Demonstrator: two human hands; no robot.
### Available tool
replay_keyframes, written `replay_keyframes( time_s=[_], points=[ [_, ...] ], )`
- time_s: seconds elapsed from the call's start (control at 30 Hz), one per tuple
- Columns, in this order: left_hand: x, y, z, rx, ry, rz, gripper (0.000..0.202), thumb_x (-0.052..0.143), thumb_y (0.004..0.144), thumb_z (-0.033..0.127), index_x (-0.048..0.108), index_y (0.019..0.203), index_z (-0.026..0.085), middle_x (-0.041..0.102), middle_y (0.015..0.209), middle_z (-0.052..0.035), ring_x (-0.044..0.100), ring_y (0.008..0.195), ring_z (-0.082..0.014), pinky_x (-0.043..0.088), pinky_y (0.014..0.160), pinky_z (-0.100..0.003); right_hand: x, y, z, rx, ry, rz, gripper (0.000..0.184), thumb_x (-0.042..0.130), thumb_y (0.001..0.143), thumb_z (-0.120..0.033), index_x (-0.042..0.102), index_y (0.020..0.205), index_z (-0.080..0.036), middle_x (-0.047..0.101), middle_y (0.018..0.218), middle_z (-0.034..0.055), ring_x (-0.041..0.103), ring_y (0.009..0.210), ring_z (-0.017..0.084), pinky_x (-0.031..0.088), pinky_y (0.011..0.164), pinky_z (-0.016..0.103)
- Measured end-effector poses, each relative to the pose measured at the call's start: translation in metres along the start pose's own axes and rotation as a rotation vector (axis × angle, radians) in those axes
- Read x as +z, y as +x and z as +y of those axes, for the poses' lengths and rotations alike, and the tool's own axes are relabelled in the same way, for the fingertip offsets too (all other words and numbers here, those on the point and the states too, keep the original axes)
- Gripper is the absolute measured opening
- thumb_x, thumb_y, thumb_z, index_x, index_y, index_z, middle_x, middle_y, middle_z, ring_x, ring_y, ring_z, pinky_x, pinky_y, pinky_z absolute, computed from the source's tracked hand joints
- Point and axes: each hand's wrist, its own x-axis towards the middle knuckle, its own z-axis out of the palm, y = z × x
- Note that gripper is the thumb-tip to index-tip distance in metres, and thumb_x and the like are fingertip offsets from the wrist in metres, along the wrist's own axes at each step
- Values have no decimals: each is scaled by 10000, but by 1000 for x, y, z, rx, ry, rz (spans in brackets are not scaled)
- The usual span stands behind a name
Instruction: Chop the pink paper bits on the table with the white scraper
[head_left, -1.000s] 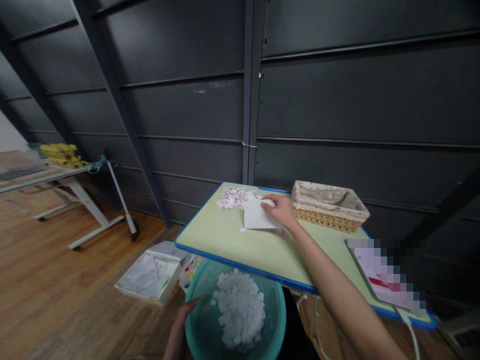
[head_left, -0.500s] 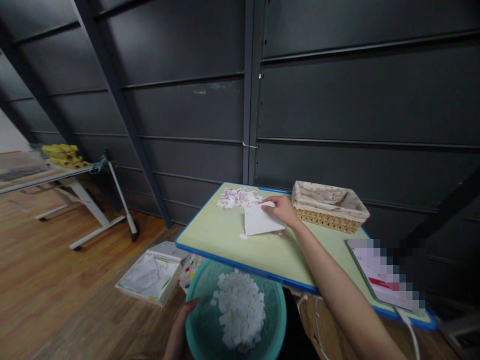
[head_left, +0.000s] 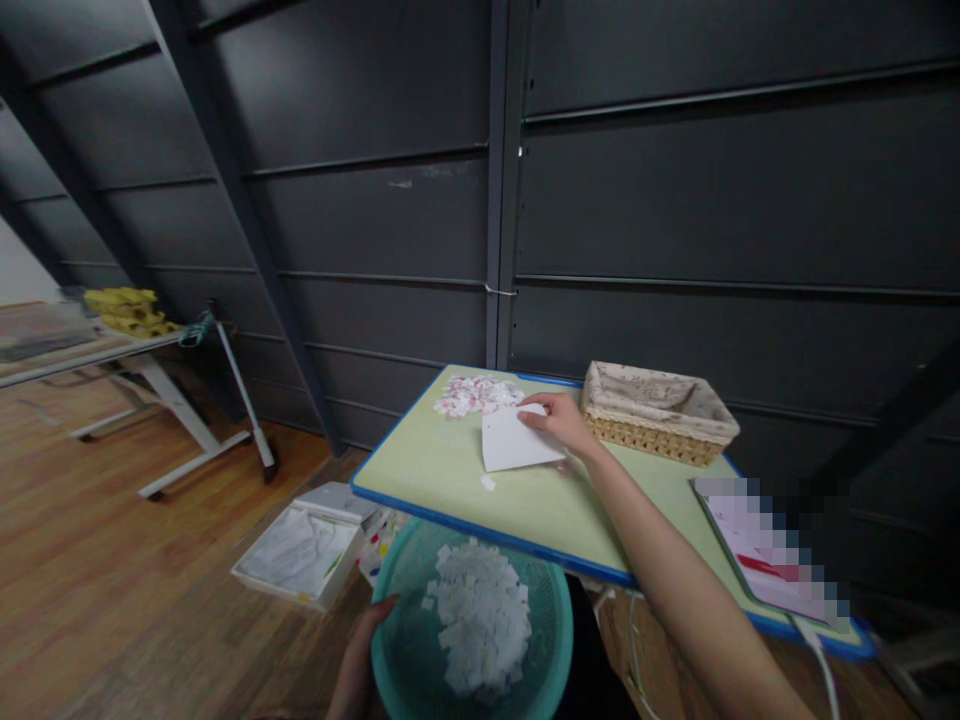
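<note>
My right hand (head_left: pixel 561 420) is closed on a white card (head_left: pixel 517 442), held at a tilt just over the pale green tabletop (head_left: pixel 420 460). Behind the card's upper left lies a pile of small white and pink pieces (head_left: pixel 472 395). One small white scrap (head_left: pixel 488 482) rests in front of the card. Below the table edge, my left hand (head_left: pixel 379 620) grips the rim of a teal plastic basket (head_left: pixel 566 640), thumb over the inside. White square pieces (head_left: pixel 484 620) are heaped in that basket. The fingers of my left hand under the rim are hidden.
A cloth-lined woven basket (head_left: pixel 660 440) stands at the table's back right. A tablet (head_left: pixel 757 560), partly blurred out, lies at the right end. On the floor to the left is an open white box (head_left: pixel 292 560). A dark panelled wall (head_left: pixel 375 220) rises behind the table.
My right hand and the white card have shifted slightly to the left. The left hand and the teal basket have stayed in place.
</note>
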Motion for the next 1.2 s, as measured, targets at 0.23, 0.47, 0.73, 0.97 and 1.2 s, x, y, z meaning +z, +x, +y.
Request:
replay_keyframes(
  time_s=[0.23,0.47,0.73,0.97,1.2],
  points=[
    [2,1,-1,22,17,16,57,663,679,183,651,716,143,748,598,-62,721,682,-271,544,805,-419,9,1,4,-86,-113,51,239,600,728,-252,739,898,-157,730,936,91,647,827,223,472,759,315],
    [-2,5,-2,27,39,29,60,662,695,204,667,697,144,747,595,-56,698,584,-243,547,774,-409,4,-2,-3,-90,-141,134,247,584,740,-267,744,896,-163,732,937,87,650,829,223,469,768,319],
    [-4,8,-1,29,40,7,77,675,694,218,664,733,152,760,633,-55,718,666,-255,539,817,-417,0,-2,-2,-23,-31,-51,255,631,670,-268,746,857,-139,727,875,78,625,735,197,439,627,263],
    [-10,12,-5,7,5,-9,119,675,699,218,662,791,144,761,642,-60,722,822,-289,531,846,-438,24,-13,-10,96,229,-297,276,704,620,-350,723,797,-139,690,717,46,585,601,160,401,523,241],
    [-9,10,-1,-14,46,19,52,638,737,200,644,758,153,750,608,-63,723,826,-293,537,831,-438,11,-1,-2,152,171,209,354,652,623,-377,728,866,-131,719,852,97,620,712,210,440,593,284]
  ],
)
